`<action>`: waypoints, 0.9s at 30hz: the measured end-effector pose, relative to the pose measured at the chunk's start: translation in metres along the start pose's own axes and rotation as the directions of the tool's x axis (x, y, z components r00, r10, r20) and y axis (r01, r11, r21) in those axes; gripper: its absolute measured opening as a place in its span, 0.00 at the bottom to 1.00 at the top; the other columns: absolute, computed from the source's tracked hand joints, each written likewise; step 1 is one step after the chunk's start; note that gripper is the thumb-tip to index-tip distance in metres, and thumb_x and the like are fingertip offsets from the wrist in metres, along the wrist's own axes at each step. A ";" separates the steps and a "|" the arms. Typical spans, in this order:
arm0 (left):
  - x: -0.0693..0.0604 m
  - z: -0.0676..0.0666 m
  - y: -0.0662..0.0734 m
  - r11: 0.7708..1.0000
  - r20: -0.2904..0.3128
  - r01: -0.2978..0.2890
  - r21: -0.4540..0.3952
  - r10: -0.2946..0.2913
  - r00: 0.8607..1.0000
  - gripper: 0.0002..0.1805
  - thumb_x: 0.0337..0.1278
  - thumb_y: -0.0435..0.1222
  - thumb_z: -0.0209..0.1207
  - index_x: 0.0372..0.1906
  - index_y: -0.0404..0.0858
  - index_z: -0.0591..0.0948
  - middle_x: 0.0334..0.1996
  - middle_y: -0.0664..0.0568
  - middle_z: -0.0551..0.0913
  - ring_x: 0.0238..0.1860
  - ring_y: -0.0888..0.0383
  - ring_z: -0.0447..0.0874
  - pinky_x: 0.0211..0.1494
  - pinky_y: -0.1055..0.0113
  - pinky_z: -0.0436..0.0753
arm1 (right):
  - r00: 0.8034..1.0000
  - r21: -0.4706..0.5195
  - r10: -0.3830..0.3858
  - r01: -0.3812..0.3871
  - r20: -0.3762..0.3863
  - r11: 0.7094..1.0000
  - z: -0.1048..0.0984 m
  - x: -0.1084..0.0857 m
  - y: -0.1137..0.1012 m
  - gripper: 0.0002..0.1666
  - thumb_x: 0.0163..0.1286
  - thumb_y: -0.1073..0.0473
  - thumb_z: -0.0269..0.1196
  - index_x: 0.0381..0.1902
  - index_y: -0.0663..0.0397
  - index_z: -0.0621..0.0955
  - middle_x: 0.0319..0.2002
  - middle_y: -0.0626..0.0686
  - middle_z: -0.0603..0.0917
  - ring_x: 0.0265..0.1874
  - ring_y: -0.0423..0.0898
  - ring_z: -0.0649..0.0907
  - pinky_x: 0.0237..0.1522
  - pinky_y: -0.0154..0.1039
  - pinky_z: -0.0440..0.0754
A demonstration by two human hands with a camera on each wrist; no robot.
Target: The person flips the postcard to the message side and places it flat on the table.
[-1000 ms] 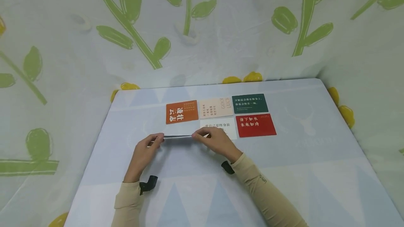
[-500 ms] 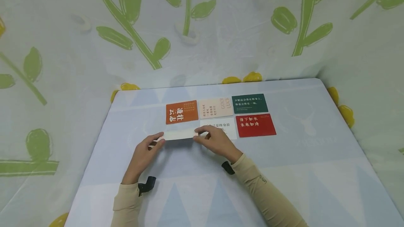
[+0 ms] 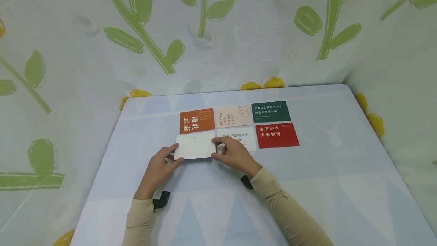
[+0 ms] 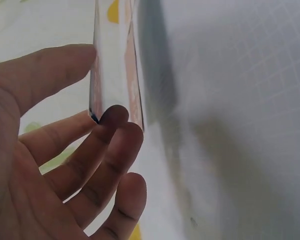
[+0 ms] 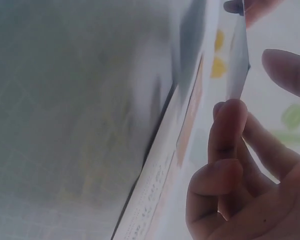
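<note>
We see smooth, matt paper in the blank card (image 3: 194, 146) and the red card (image 3: 278, 141) right of it, a smooth desk (image 3: 307, 189) beneath it, cloth sleeves (image 3: 290, 212) before it.

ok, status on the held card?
Left grip, right grip on opposite ends of white card. Card off table. Orange card just beyond; no obstruction visible.

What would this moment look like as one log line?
left hand: grips plain white card, left end | right hand: grips right end | card: raised above table
</note>
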State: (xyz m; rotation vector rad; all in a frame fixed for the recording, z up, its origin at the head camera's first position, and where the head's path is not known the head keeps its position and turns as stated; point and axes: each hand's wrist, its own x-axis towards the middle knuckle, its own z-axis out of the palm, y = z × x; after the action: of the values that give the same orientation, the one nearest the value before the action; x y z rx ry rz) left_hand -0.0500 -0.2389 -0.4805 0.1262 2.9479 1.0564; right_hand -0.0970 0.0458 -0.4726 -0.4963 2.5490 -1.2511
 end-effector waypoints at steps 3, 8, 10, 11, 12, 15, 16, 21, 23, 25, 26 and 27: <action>0.000 0.001 0.002 0.998 -0.010 -0.021 0.064 0.021 1.000 0.34 0.59 0.43 0.71 0.68 0.35 0.76 0.45 0.47 0.83 0.43 0.51 0.82 0.44 0.55 0.79 | 1.000 -0.064 -0.001 0.001 0.001 0.998 0.002 0.000 -0.002 0.30 0.63 0.52 0.73 0.63 0.48 0.81 0.42 0.45 0.81 0.32 0.41 0.77 0.32 0.36 0.76; -0.002 0.000 0.007 0.984 -0.013 -0.031 0.173 0.034 0.999 0.34 0.57 0.43 0.73 0.67 0.36 0.77 0.43 0.46 0.83 0.41 0.52 0.82 0.43 0.54 0.79 | 1.000 -0.166 -0.009 0.012 0.016 0.986 0.003 -0.001 -0.005 0.31 0.62 0.51 0.74 0.63 0.48 0.81 0.39 0.46 0.81 0.32 0.41 0.77 0.32 0.35 0.76; -0.003 0.000 0.008 0.976 -0.006 -0.026 0.216 0.028 1.000 0.34 0.56 0.44 0.73 0.67 0.37 0.78 0.41 0.47 0.83 0.38 0.52 0.80 0.42 0.55 0.79 | 0.999 -0.186 -0.013 0.019 0.031 0.982 0.003 -0.001 -0.004 0.31 0.62 0.52 0.74 0.63 0.48 0.81 0.40 0.46 0.81 0.32 0.41 0.77 0.33 0.35 0.76; -0.004 -0.001 0.009 0.973 -0.003 -0.028 0.231 0.029 1.000 0.34 0.56 0.43 0.73 0.67 0.37 0.78 0.41 0.47 0.83 0.37 0.53 0.79 0.41 0.55 0.78 | 0.999 -0.194 -0.017 0.024 0.038 0.981 0.004 -0.001 -0.004 0.31 0.62 0.52 0.74 0.63 0.48 0.81 0.41 0.45 0.82 0.32 0.41 0.77 0.33 0.35 0.76; -0.004 -0.001 0.009 0.969 0.001 -0.027 0.247 0.027 1.000 0.34 0.56 0.44 0.73 0.67 0.37 0.78 0.40 0.47 0.83 0.36 0.53 0.78 0.40 0.56 0.77 | 0.999 -0.198 -0.021 0.029 0.044 0.980 0.004 -0.001 -0.004 0.31 0.62 0.53 0.74 0.63 0.48 0.81 0.43 0.46 0.82 0.32 0.41 0.77 0.34 0.35 0.77; -0.004 -0.001 0.009 0.962 0.015 -0.023 0.271 0.019 1.000 0.34 0.55 0.45 0.74 0.66 0.37 0.79 0.38 0.48 0.82 0.33 0.54 0.75 0.38 0.58 0.75 | 0.998 -0.215 -0.049 0.057 0.044 0.975 0.004 -0.001 -0.003 0.30 0.61 0.54 0.74 0.61 0.50 0.82 0.47 0.47 0.84 0.35 0.41 0.78 0.39 0.36 0.78; -0.004 -0.001 0.009 0.961 0.019 -0.023 0.274 0.019 1.000 0.34 0.55 0.45 0.74 0.66 0.37 0.79 0.37 0.49 0.82 0.33 0.55 0.75 0.38 0.58 0.75 | 0.998 -0.223 -0.055 0.064 0.044 0.973 0.004 0.000 -0.003 0.30 0.61 0.55 0.74 0.61 0.50 0.82 0.48 0.47 0.84 0.36 0.41 0.79 0.40 0.36 0.79; -0.005 -0.001 0.007 0.958 0.033 -0.029 0.287 0.021 0.999 0.31 0.58 0.46 0.72 0.64 0.37 0.81 0.36 0.51 0.81 0.33 0.57 0.75 0.37 0.60 0.75 | 0.996 -0.258 -0.070 0.084 0.064 0.963 0.004 0.001 -0.004 0.30 0.61 0.54 0.74 0.61 0.51 0.82 0.47 0.47 0.84 0.41 0.43 0.79 0.45 0.38 0.79; -0.006 -0.001 0.006 0.959 0.034 -0.031 0.281 0.022 0.999 0.29 0.60 0.46 0.70 0.63 0.37 0.82 0.37 0.51 0.82 0.33 0.57 0.74 0.36 0.60 0.75 | 0.994 -0.274 -0.067 0.088 0.083 0.958 0.005 0.001 -0.005 0.30 0.61 0.53 0.75 0.61 0.51 0.82 0.46 0.48 0.84 0.40 0.43 0.79 0.43 0.38 0.79; -0.007 -0.002 0.006 0.961 0.032 -0.033 0.274 0.025 0.999 0.27 0.61 0.45 0.69 0.62 0.37 0.82 0.37 0.51 0.82 0.33 0.57 0.74 0.36 0.61 0.75 | 0.993 -0.294 -0.063 0.090 0.099 0.952 0.006 0.002 -0.006 0.31 0.62 0.52 0.75 0.62 0.51 0.83 0.47 0.48 0.84 0.39 0.43 0.79 0.42 0.37 0.79; -0.007 -0.003 0.006 0.962 0.028 -0.033 0.270 0.026 0.999 0.26 0.62 0.45 0.69 0.61 0.36 0.83 0.37 0.50 0.82 0.33 0.57 0.75 0.36 0.60 0.75 | 0.993 -0.305 -0.062 0.092 0.105 0.948 0.006 0.002 -0.006 0.30 0.62 0.51 0.74 0.62 0.50 0.82 0.48 0.49 0.84 0.39 0.43 0.79 0.42 0.37 0.79; -0.008 -0.003 0.006 0.963 0.026 -0.032 0.269 0.025 0.999 0.26 0.62 0.45 0.69 0.61 0.36 0.83 0.37 0.50 0.82 0.33 0.57 0.74 0.36 0.60 0.75 | 0.992 -0.315 -0.062 0.094 0.110 0.945 0.007 0.003 -0.006 0.30 0.63 0.51 0.74 0.62 0.50 0.82 0.49 0.49 0.84 0.39 0.43 0.79 0.42 0.37 0.79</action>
State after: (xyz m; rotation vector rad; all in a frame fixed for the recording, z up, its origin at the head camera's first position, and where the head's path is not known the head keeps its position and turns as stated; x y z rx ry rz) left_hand -0.0420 -0.2369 -0.4745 0.1809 3.0612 0.6442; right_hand -0.0954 0.0360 -0.4722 -0.7137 2.6793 -0.8115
